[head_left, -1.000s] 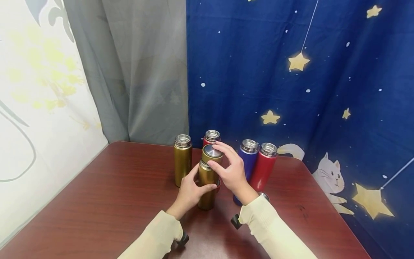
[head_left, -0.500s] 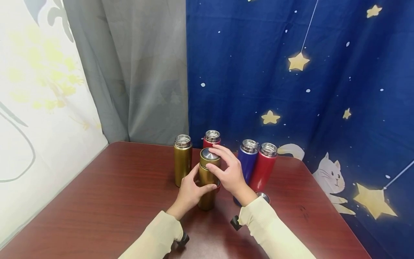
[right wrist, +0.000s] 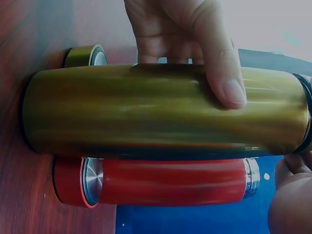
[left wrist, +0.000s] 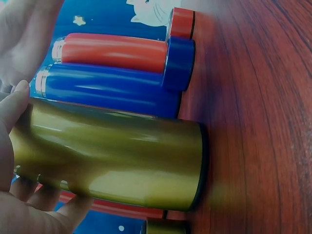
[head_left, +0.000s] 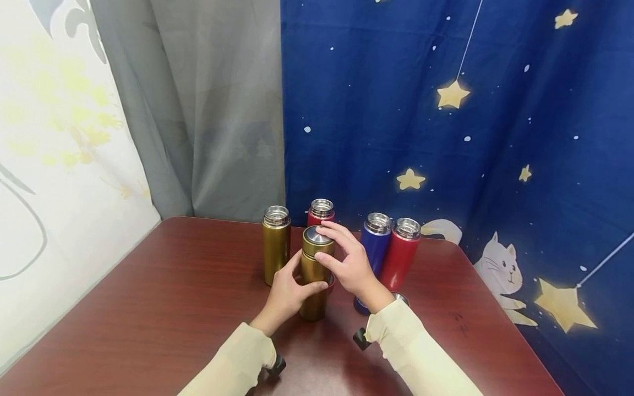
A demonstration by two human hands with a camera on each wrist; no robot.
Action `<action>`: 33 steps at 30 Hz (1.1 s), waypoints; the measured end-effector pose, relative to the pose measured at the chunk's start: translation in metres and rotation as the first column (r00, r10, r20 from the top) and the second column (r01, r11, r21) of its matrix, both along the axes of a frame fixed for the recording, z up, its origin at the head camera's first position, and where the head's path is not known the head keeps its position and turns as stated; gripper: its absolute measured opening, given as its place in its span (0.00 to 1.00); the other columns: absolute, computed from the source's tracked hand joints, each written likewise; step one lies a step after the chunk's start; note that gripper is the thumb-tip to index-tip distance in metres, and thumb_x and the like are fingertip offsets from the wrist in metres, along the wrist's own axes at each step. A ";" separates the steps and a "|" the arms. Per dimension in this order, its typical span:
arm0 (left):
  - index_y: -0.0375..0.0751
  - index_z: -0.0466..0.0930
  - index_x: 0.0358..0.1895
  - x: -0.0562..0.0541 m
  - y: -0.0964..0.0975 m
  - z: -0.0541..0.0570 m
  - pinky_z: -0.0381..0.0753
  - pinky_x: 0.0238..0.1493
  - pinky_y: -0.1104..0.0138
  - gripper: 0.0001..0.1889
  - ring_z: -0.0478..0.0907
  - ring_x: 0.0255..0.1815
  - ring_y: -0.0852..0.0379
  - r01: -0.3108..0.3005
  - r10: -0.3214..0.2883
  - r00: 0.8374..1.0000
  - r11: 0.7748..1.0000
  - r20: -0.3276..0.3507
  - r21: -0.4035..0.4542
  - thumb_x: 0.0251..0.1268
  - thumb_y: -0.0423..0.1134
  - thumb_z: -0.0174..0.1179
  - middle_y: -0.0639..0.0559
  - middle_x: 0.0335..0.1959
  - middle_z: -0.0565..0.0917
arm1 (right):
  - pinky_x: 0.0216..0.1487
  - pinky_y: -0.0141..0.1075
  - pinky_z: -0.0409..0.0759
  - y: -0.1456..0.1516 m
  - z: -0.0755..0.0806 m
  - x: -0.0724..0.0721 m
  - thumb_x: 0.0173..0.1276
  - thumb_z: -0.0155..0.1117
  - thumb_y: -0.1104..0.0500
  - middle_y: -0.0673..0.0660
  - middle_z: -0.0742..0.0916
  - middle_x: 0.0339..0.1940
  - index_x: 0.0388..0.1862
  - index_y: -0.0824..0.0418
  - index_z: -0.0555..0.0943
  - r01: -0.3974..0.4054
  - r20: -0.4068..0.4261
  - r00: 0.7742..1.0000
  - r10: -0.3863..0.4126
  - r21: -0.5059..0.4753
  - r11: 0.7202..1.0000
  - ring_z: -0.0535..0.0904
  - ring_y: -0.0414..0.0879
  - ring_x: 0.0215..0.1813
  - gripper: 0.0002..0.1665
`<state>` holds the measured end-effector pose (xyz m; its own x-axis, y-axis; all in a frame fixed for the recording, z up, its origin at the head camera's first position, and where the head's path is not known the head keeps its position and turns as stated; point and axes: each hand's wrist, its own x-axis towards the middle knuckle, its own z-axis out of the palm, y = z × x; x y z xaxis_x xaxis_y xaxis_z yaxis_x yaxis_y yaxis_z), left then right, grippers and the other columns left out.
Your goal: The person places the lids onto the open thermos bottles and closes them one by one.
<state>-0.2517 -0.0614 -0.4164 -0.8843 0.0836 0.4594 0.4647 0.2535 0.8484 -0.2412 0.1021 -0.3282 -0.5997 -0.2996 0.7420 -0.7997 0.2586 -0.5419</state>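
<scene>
An upright gold thermos bottle stands on the table in front of me. My left hand grips its body, thumb on the near side and fingers behind. On its mouth sits a gold lid with a steel top, and my right hand holds that lid between thumb and fingers. In the right wrist view the left thumb lies across the bottle, whose black bottom rim is at the tabletop. The bottle's steel neck is hidden under the lid.
Lidless bottles stand behind: a gold one at left, a red one behind my hands, a blue one and another red one at right. A blue lid, red lids and a gold lid stand near them.
The right hand has lowered the gold lid onto the bottle, covering the steel neck that showed before. The left hand keeps its grip. The head view has shifted slightly.
</scene>
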 end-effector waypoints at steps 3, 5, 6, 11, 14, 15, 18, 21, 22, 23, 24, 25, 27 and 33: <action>0.49 0.67 0.70 0.000 -0.001 0.000 0.79 0.54 0.56 0.45 0.81 0.50 0.53 -0.002 0.002 1.000 1.000 -0.008 0.004 0.45 0.49 0.78 0.51 0.57 0.80 | 0.63 0.50 0.72 0.001 -0.011 -0.012 0.55 0.72 0.71 0.66 0.78 0.61 0.56 0.68 0.79 0.032 -0.038 0.999 -0.031 0.000 1.000 0.73 0.59 0.63 0.28; 0.49 0.67 0.70 0.000 -0.001 0.001 0.80 0.53 0.56 0.45 0.81 0.49 0.53 -0.006 0.006 1.000 1.000 -0.018 0.008 0.45 0.49 0.78 0.51 0.56 0.80 | 0.62 0.49 0.72 0.002 -0.019 -0.020 0.54 0.75 0.68 0.64 0.79 0.61 0.57 0.64 0.80 0.061 -0.058 0.996 -0.060 -0.002 0.998 0.74 0.57 0.63 0.29; 0.48 0.68 0.70 0.000 -0.001 0.001 0.80 0.53 0.56 0.44 0.81 0.49 0.53 -0.006 0.006 1.000 1.000 -0.022 0.010 0.45 0.49 0.78 0.51 0.56 0.80 | 0.62 0.48 0.73 0.002 -0.021 -0.021 0.54 0.76 0.66 0.62 0.79 0.61 0.57 0.63 0.81 0.075 -0.066 0.995 -0.075 -0.003 0.997 0.74 0.55 0.63 0.29; 0.48 0.68 0.70 0.000 -0.001 0.001 0.80 0.52 0.56 0.45 0.81 0.49 0.53 -0.010 0.010 1.000 1.000 -0.021 0.005 0.45 0.49 0.78 0.51 0.56 0.80 | 0.61 0.45 0.74 0.000 -0.023 -0.021 0.53 0.78 0.60 0.61 0.81 0.59 0.57 0.57 0.82 0.136 -0.118 0.984 -0.136 -0.010 0.991 0.75 0.51 0.62 0.30; 0.47 0.67 0.70 0.000 -0.001 0.001 0.80 0.53 0.56 0.45 0.81 0.50 0.52 -0.018 0.018 1.000 1.000 -0.023 0.001 0.45 0.49 0.78 0.50 0.57 0.80 | 0.59 0.45 0.76 -0.003 -0.021 -0.019 0.52 0.79 0.59 0.61 0.81 0.58 0.56 0.56 0.83 0.172 -0.147 0.974 -0.172 -0.015 0.985 0.76 0.51 0.60 0.30; 0.47 0.67 0.70 0.000 0.000 0.000 0.80 0.53 0.56 0.45 0.81 0.50 0.52 -0.021 0.021 1.000 1.000 -0.023 -0.001 0.45 0.50 0.78 0.50 0.58 0.80 | 0.59 0.45 0.76 -0.005 -0.021 -0.017 0.52 0.79 0.58 0.61 0.81 0.58 0.56 0.56 0.83 0.185 -0.151 0.971 -0.185 -0.015 0.983 0.77 0.51 0.60 0.30; 0.47 0.67 0.70 -0.001 0.000 -0.001 0.80 0.52 0.56 0.46 0.82 0.49 0.52 -0.024 0.024 0.999 1.000 -0.025 -0.004 0.44 0.51 0.78 0.51 0.58 0.79 | 0.57 0.45 0.78 -0.008 -0.020 -0.013 0.51 0.80 0.57 0.61 0.81 0.57 0.55 0.56 0.84 0.222 -0.162 0.962 -0.222 -0.016 0.975 0.77 0.51 0.58 0.30; 0.48 0.68 0.70 0.000 0.000 -0.001 0.81 0.51 0.57 0.46 0.82 0.49 0.53 -0.023 0.023 0.999 1.000 -0.027 -0.005 0.43 0.52 0.78 0.51 0.57 0.80 | 0.55 0.44 0.79 -0.011 -0.020 -0.010 0.51 0.80 0.56 0.61 0.80 0.57 0.55 0.56 0.84 0.260 -0.168 0.951 -0.259 -0.015 0.966 0.77 0.51 0.58 0.29; 0.48 0.68 0.70 0.000 0.000 -0.001 0.81 0.51 0.57 0.46 0.82 0.49 0.53 -0.021 0.020 0.999 1.000 -0.031 -0.006 0.44 0.52 0.78 0.51 0.57 0.80 | 0.55 0.44 0.79 -0.012 -0.020 -0.010 0.51 0.80 0.55 0.61 0.80 0.57 0.55 0.57 0.84 0.270 -0.169 0.948 -0.269 -0.019 0.963 0.77 0.51 0.58 0.30; 0.48 0.68 0.70 0.000 0.000 0.000 0.81 0.51 0.58 0.46 0.82 0.49 0.53 -0.021 0.020 0.999 1.000 -0.033 -0.006 0.44 0.52 0.78 0.51 0.57 0.80 | 0.55 0.44 0.79 -0.013 -0.021 -0.009 0.51 0.80 0.55 0.61 0.80 0.57 0.54 0.57 0.84 0.281 -0.170 0.945 -0.281 -0.023 0.959 0.77 0.51 0.58 0.30; 0.47 0.68 0.70 0.001 0.000 0.000 0.81 0.51 0.57 0.46 0.82 0.49 0.53 -0.020 0.020 0.999 1.000 -0.037 -0.008 0.44 0.52 0.78 0.51 0.56 0.80 | 0.54 0.43 0.79 -0.014 -0.021 -0.009 0.51 0.81 0.55 0.61 0.80 0.57 0.54 0.57 0.84 0.291 -0.170 0.941 -0.292 -0.030 0.956 0.76 0.51 0.58 0.30; 0.47 0.68 0.70 0.001 0.000 0.000 0.81 0.51 0.58 0.46 0.82 0.49 0.53 -0.021 0.020 0.999 1.000 -0.038 -0.010 0.44 0.52 0.78 0.51 0.56 0.80 | 0.54 0.43 0.80 -0.015 -0.021 -0.009 0.51 0.81 0.55 0.61 0.79 0.56 0.54 0.57 0.84 0.300 -0.172 0.938 -0.302 -0.038 0.953 0.76 0.51 0.57 0.29; 0.46 0.68 0.69 0.001 0.000 0.000 0.81 0.52 0.58 0.45 0.82 0.49 0.53 -0.021 0.020 0.999 1.000 -0.041 -0.015 0.44 0.51 0.78 0.50 0.56 0.80 | 0.53 0.43 0.80 -0.017 -0.022 -0.009 0.49 0.81 0.55 0.60 0.79 0.55 0.53 0.57 0.84 0.312 -0.172 0.932 -0.318 -0.061 0.948 0.76 0.51 0.57 0.29; 0.46 0.69 0.69 0.002 0.001 -0.001 0.80 0.53 0.57 0.43 0.81 0.50 0.52 -0.027 0.027 0.999 0.999 -0.025 -0.019 0.46 0.48 0.77 0.49 0.56 0.80 | 0.54 0.44 0.77 -0.023 -0.024 -0.008 0.49 0.81 0.51 0.59 0.75 0.53 0.50 0.57 0.82 0.346 -0.145 0.924 -0.355 -0.080 0.935 0.70 0.52 0.57 0.30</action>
